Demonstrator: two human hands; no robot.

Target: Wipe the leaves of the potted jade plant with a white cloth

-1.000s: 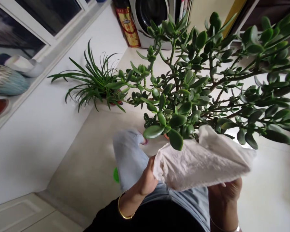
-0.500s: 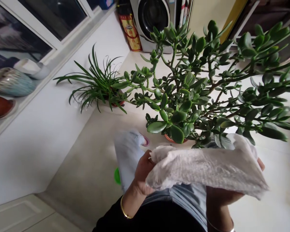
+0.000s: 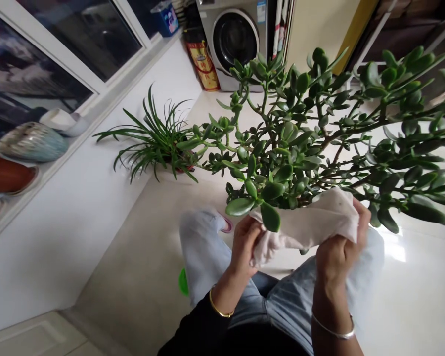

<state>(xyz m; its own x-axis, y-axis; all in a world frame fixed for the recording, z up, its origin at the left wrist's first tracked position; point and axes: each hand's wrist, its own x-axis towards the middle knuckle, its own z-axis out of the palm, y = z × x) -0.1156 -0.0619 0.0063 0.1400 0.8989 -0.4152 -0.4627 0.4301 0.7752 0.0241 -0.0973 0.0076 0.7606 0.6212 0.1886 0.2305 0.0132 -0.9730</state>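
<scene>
Off-white cloth is bunched up between both hands in the lower middle of the frame, right up under the bottom leaves of a big jade plant, and one fat leaf sits over its top edge. The jade plant fills the centre and right of the shot, its branches spreading out to the right edge. The left hand grips one end of the cloth, with its fingers curled narrow around the fabric, and a gold bangle sits on that wrist. The right hand pinches the other end just as tightly, with a thin silver bangle on its wrist. Below the hands, at the bottom of the frame, are pale blue jeans and a small green object by the leg. Left of the jade, a spiky spider plant sits in a terracotta pot on the tile floor. Up top there's a front-loading washing machine with a red and gold canister beside it. A window runs along the upper left, and a glazed blue pot and a reddish-brown bowl sit on its ledge.
</scene>
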